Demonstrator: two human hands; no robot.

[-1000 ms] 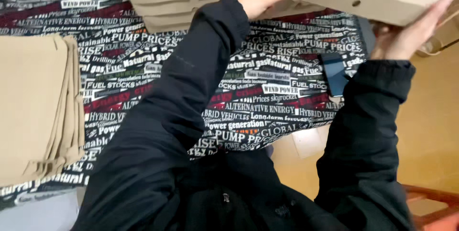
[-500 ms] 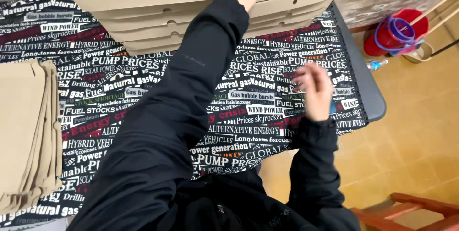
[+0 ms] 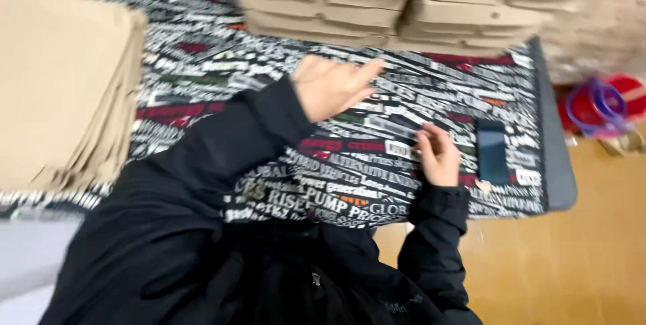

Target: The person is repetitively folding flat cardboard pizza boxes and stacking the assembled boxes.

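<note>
Honestly, with both hands, left (image 3: 331,87) and right (image 3: 439,157), open and empty, a careless sweep could knock the phone (image 3: 491,152) off the table (image 3: 562,184).

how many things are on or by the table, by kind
stacks of folded boxes: 2
pile of flat cardboard sheets: 1
phone: 1
red tub on the floor: 1
hands: 2, left hand and right hand, both open over the printed cloth and holding nothing
total: 7
</note>
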